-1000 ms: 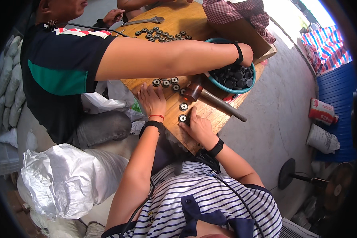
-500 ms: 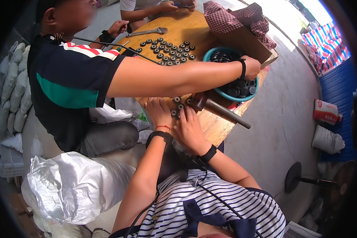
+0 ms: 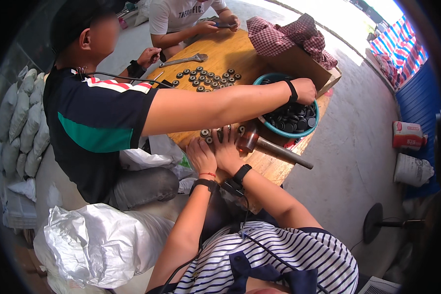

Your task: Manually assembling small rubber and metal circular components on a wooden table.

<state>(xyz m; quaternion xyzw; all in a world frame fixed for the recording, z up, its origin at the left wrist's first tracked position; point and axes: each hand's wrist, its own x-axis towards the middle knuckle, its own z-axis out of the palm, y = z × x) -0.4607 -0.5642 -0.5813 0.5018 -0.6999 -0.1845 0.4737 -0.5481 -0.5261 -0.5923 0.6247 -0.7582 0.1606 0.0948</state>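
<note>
My left hand [image 3: 201,156] lies on the near edge of the wooden table, its fingers stretched out beside a few black ring-shaped parts with pale centres [image 3: 206,133]. Right against it, my right hand [image 3: 228,153] rests flat with fingers spread, covering some of those parts. Neither hand grips anything that I can see. Just right of my right fingertips is the brown head of a mallet [image 3: 249,139], its dark handle pointing toward the right table edge. Beyond the mallet stands a teal basin [image 3: 315,123] filled with black round pieces [image 3: 293,120]. A co-worker's hand [image 3: 305,91] is over its rim.
The co-worker's arm [image 3: 220,109] stretches across the table in front of my hands. Past it are several ring parts [image 3: 208,81] and a wrench [image 3: 183,60]. A cardboard box [image 3: 299,66] with checked cloth stands at the far right. White sacks [image 3: 103,245] lie at my left.
My view has shifted a little. My right hand has moved left, away from the mallet and against my left hand, with its fingers now spread. The co-worker's hand has moved slightly inward over the basin.
</note>
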